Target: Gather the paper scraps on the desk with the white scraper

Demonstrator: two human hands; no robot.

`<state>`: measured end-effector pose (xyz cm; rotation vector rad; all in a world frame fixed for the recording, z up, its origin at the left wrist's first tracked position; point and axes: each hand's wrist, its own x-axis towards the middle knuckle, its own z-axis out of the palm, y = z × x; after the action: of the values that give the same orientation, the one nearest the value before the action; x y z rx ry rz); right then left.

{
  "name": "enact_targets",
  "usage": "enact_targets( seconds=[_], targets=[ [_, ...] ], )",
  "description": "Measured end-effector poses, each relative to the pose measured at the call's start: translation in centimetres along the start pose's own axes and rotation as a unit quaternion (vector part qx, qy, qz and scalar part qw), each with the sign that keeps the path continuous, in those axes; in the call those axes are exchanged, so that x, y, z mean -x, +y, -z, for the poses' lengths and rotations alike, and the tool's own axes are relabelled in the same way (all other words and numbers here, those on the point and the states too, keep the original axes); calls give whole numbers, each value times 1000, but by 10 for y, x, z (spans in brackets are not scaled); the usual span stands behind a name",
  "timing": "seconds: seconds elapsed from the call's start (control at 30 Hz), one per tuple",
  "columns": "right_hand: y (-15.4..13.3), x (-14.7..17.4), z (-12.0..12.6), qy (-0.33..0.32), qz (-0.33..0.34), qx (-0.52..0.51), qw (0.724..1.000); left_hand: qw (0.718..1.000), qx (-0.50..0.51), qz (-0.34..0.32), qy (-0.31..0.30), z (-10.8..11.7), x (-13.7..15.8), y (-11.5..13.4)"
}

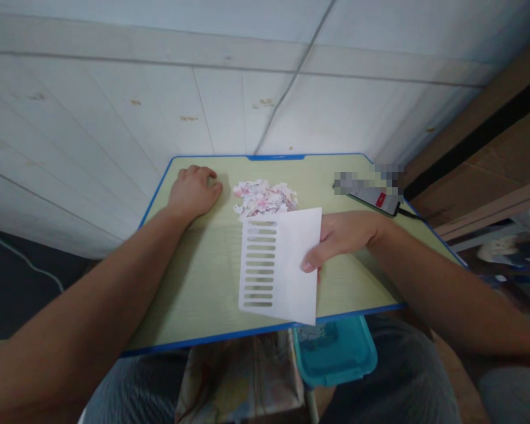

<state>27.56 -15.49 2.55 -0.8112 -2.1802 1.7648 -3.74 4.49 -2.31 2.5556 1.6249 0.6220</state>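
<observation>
A white card sheet [291, 259] with a column of slots cut along its left side is gripped at its right edge by my right hand [342, 238], thumb on top. The sheet is held above the table, near its front edge. Just beyond it lies a pile of crumpled paper scraps [265, 197], white with pinkish marks; the sheet's upper edge overlaps the pile's near side. My left hand [195, 189] rests on the table to the left of the scraps, fingers curled loosely and nothing visible in it. The fingers of my right hand are mostly hidden under the sheet.
The small pale-green table [203, 288] has a blue rim and stands against a white panelled wall. A grey device [373, 197] with a cable lies at the back right, partly blurred out. Below the front edge are a turquoise plastic container [340, 353] and a patterned fabric bag [242, 377].
</observation>
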Motion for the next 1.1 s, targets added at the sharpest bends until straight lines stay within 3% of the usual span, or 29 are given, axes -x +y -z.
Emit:
enact_targets(
  seconds=[0.13,0.23,0.3,0.4,0.47,0.53,0.7,0.93,1.1],
  targets=[
    [-2,0,1,10,-8,-32,999,1000,-16,11,17,-1,3,3],
    [-2,2,8,156,23,-76,985,999,-25,11,17,1,5,8],
    [0,3,15,331,61,-96,937,999,-32,15,10,3,7,12],
    [6,1,27,554,97,-88,822,999,-39,22,-1,6,10,18],
    [9,-1,31,623,94,-67,774,999,-39,21,-3,7,10,19],
    [11,-3,31,645,79,-47,758,999,-36,20,-2,7,10,20],
    [3,-7,15,625,68,-7,778,999,-29,31,-2,7,11,22],
    [-3,-26,-24,504,30,58,861,999,-37,23,-10,9,13,25],
    [6,-33,-35,486,35,84,869,999,-33,25,-6,8,13,26]
  ],
)
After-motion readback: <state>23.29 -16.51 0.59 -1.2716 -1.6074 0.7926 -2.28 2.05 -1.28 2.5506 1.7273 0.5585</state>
